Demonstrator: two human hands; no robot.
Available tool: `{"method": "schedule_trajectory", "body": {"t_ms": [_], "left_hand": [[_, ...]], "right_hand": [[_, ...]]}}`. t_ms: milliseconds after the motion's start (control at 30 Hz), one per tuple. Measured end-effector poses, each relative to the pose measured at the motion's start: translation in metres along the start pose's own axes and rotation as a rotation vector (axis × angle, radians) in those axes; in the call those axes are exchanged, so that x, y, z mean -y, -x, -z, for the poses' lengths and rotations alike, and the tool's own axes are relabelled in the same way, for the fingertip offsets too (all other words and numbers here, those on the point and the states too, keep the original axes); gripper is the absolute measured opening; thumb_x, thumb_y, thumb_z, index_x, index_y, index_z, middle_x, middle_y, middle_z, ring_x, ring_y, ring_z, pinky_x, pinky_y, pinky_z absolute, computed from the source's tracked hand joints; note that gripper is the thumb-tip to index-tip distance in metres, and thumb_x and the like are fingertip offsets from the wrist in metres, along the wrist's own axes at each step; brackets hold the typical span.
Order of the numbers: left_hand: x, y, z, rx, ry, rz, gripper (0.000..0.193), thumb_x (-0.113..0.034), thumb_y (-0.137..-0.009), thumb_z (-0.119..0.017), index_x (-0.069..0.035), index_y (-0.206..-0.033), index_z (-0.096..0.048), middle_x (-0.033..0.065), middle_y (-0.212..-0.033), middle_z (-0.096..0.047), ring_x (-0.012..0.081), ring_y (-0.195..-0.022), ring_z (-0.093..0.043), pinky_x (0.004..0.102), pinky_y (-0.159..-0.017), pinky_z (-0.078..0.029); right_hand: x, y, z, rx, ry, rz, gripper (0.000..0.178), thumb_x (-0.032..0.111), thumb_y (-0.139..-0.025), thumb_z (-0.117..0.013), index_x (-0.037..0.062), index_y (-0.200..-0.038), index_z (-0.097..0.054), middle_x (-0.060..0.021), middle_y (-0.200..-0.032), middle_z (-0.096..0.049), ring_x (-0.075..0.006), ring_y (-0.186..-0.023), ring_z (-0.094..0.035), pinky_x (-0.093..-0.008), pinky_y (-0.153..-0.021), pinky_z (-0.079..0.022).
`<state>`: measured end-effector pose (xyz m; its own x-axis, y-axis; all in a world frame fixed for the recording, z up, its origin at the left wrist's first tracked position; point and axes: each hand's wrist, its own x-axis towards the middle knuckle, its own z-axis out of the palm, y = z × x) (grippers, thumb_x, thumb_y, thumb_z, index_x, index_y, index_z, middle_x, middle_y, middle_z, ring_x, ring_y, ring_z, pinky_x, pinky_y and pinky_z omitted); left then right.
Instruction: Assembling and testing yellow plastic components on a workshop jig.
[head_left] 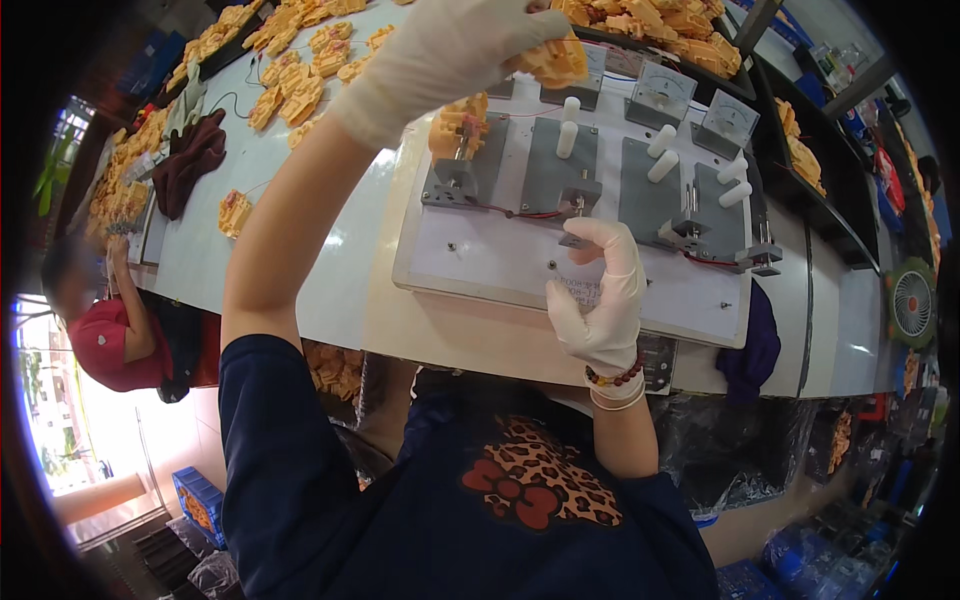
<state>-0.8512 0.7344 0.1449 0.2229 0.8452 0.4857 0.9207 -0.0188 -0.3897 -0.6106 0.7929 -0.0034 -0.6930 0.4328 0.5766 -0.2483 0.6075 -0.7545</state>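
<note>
Pale worktable (345, 265) runs beneath our gauge board (490, 255). Our gloved left hand (465, 50) pinches an orange plastic housing (556, 65) above the board's far side; our right hand (605, 300) — thumb and forefinger parted — is beside a metal clamp (580, 192) on it. We judge the housing light, stiff — best held by its sides.

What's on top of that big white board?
On the white board are grey plates, white pegs, dial meters and a yellow part. The plates cover whatever is under them, so I can't see that.
</note>
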Motion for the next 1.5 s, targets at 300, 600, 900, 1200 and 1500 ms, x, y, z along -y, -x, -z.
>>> {"method": "schedule_trajectory", "body": {"t_ms": [300, 600, 900, 1200, 1500], "left_hand": [[-0.032, 0.0, -0.044, 0.075, 0.284, -0.386, 0.043, 0.002, -0.069, -0.072, -0.006, -0.11, -0.065, 0.0114, -0.122, -0.062, 0.0314, -0.104, -0.062, 0.0312, -0.089, -0.054], [0.022, 0.024, -0.057, -0.21, 1.3, 0.328, 0.05, -0.011, -0.085, -0.065, -0.004, -0.134, -0.059, 0.0101, -0.133, -0.062, 0.0224, -0.125, -0.056, 0.0358, -0.107, -0.044], [0.068, 0.202, -0.158, 0.447, -0.198, 0.713, 0.071, -0.034, -0.082, -0.074, -0.011, -0.144, -0.049, 0.0152, -0.139, -0.058, 0.032, -0.128, -0.054, 0.0405, -0.108, -0.041], [0.071, 0.191, -0.114, -0.283, 1.255, 1.254, 0.052, -0.035, -0.092, -0.069, -0.007, -0.133, -0.055, 0.0138, -0.126, -0.064, 0.0287, -0.109, -0.065, 0.0377, -0.082, -0.057], [0.017, 0.145, -0.054, -0.703, 2.197, 0.952, 0.06, -0.046, -0.1, -0.056, -0.003, -0.141, -0.045, 0.0104, -0.1, -0.066, 0.0189, -0.075, -0.063, 0.0331, -0.064, -0.055]], "right_hand": [[0.005, -0.002, 0.003, 0.046, -0.089, -0.017, 0.05, 0.005, -0.069, -0.067, -0.0006, -0.118, -0.059, -0.0149, -0.105, -0.062, -0.0294, -0.088, -0.062, -0.0361, -0.079, -0.051], [0.016, 0.004, 0.019, -0.007, 0.038, -0.023, 0.061, 0.007, -0.069, -0.069, -0.0019, -0.128, -0.054, -0.0169, -0.115, -0.059, -0.0297, -0.098, -0.057, -0.039, -0.089, -0.048], [0.014, 0.055, 0.073, -0.354, -0.054, -0.116, 0.06, -0.004, -0.067, -0.055, -0.0067, -0.127, -0.053, -0.0167, -0.117, -0.056, -0.0235, -0.104, -0.056, -0.0376, -0.093, -0.046], [0.002, 0.052, 0.088, -0.391, -0.026, 0.008, 0.056, -0.007, -0.069, -0.053, -0.0074, -0.125, -0.057, -0.0167, -0.115, -0.058, -0.0239, -0.105, -0.057, -0.0378, -0.098, -0.044], [-0.004, 0.013, 0.078, -0.165, 0.077, -0.246, 0.051, -0.007, -0.08, -0.063, 0.0012, -0.13, -0.057, -0.0086, -0.12, -0.058, -0.0196, -0.108, -0.055, -0.0348, -0.099, -0.044]]}}
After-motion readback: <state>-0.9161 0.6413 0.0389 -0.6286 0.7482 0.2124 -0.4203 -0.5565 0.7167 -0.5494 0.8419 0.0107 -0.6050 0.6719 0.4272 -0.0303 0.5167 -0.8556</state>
